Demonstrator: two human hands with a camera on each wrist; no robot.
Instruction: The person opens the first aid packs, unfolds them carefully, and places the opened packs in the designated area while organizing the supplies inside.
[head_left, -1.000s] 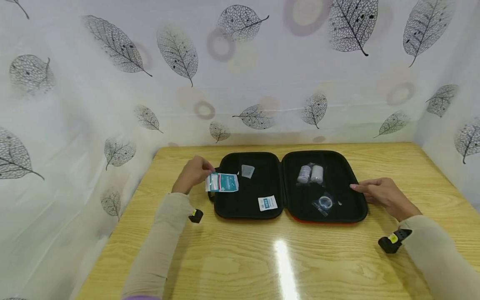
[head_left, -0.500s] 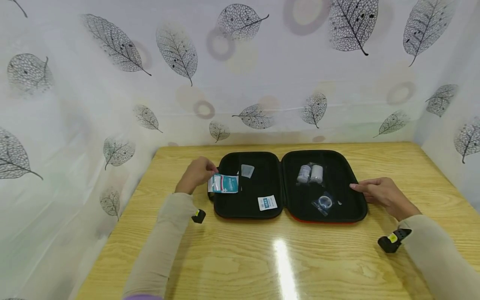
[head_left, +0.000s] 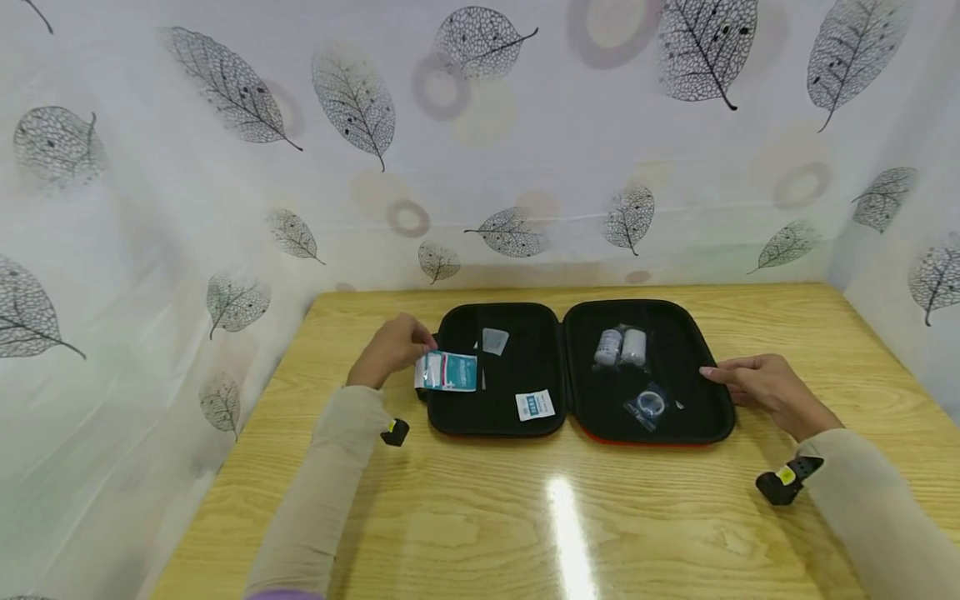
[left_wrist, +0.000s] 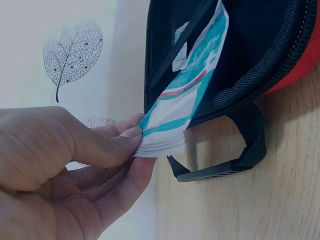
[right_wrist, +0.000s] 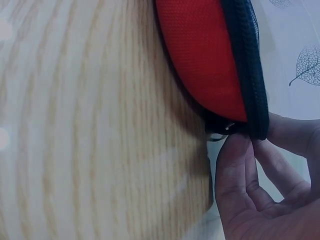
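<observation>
An opened black-lined case (head_left: 521, 367) with a red outer shell (right_wrist: 202, 55) lies flat on the table. My left hand (head_left: 388, 352) pinches one serrated end of a teal and white packet (head_left: 457, 372) between thumb and fingers. The packet slants over the case's left rim, its far end inside the left half; in the left wrist view a dark strap or band crosses near that end. At the opposite side, my right hand (head_left: 768, 393) grips the case's right rim, thumb on top and fingers beneath.
In the left half lie a small white-and-blue packet (head_left: 535, 406) and a translucent piece (head_left: 494, 342). Two white rolls (head_left: 622, 348) and a bagged ring-shaped roll (head_left: 649, 406) sit in the right half. A black carry handle (left_wrist: 215, 172) sticks out left.
My left hand has shifted slightly right with the packet. The packet's end inside the case has dropped a little. My right hand has stayed on the rim.
</observation>
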